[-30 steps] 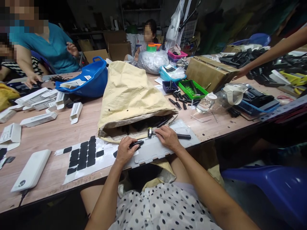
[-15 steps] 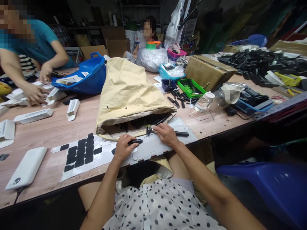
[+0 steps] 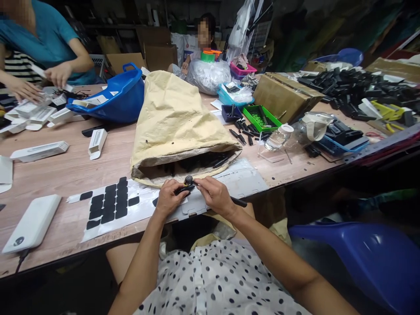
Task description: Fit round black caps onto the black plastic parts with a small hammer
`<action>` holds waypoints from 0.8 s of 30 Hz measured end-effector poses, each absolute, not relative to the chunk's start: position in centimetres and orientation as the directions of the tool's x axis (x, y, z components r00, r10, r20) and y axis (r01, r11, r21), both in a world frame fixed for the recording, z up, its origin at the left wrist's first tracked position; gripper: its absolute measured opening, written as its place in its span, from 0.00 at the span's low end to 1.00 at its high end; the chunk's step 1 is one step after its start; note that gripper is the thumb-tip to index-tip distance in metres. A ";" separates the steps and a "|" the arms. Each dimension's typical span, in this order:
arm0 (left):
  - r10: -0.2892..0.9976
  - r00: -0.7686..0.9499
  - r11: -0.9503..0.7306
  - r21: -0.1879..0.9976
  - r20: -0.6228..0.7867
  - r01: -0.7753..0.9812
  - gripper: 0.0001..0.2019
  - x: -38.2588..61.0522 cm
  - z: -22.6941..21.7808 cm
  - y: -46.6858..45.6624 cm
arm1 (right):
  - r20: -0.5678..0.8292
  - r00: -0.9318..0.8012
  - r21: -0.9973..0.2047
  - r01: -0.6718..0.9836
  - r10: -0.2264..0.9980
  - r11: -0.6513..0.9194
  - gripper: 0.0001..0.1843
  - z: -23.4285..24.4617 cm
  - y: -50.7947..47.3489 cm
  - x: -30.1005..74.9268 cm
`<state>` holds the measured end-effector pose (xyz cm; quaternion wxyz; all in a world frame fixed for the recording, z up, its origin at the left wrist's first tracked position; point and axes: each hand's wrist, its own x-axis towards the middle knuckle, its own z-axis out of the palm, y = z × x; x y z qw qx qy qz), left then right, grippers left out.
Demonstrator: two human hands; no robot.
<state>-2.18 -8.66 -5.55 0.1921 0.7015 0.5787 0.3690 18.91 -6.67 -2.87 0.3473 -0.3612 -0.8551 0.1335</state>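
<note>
My left hand [image 3: 169,197] is closed around a slim black plastic piece [image 3: 186,188] above the grey board [image 3: 223,192] at the table edge. In my right hand [image 3: 215,194] is a small hammer [image 3: 188,180], gripped near its head, with the black handle [image 3: 239,201] sticking out to the right. The hammer head is right over the black piece; whether they touch, I cannot tell. Just beyond my hands lies a cream sack [image 3: 177,113], its mouth facing me, with dark parts inside. Beside my left hand is a white sheet of black stickers [image 3: 110,201].
A white power bank [image 3: 33,223] with a cable lies at left. Farther back are white boxes [image 3: 39,151], a blue basin [image 3: 111,100] and a co-worker's hands [image 3: 61,74]. At right stand a green tray [image 3: 262,118], a clear jar [image 3: 278,136], a carton [image 3: 285,96] and heaped black parts.
My right hand has moved left with the hammer, bringing its head over the black piece in my left hand. The co-worker's hands have lifted and moved back. The view has shifted slightly.
</note>
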 end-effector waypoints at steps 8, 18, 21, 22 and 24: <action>0.953 0.058 -0.260 0.705 0.297 0.660 0.03 -2.0 -5.5 -8.7 | 0.501 -0.549 -0.348 0.580 0.669 0.737 0.18 -3.2 -6.9 18.9; 0.960 0.059 -0.242 0.704 0.274 0.668 0.03 -2.1 -5.4 -8.7 | 0.529 -0.513 -0.356 0.589 0.676 0.726 0.17 -3.3 -5.8 20.7; 0.961 0.062 -0.237 0.681 0.271 0.693 0.04 -2.0 -5.3 -8.9 | 0.558 -0.507 -0.342 0.581 0.657 0.738 0.18 -3.4 -3.7 21.5; 0.960 0.064 -0.237 0.670 0.273 0.703 0.04 -2.0 -5.3 -8.9 | 0.557 -0.524 -0.324 0.577 0.644 0.750 0.18 -3.5 -2.8 21.8; 0.958 0.071 -0.243 0.652 0.279 0.719 0.06 -1.9 -5.3 -9.0 | 0.541 -0.575 -0.263 0.578 0.614 0.772 0.17 -3.9 -1.1 22.4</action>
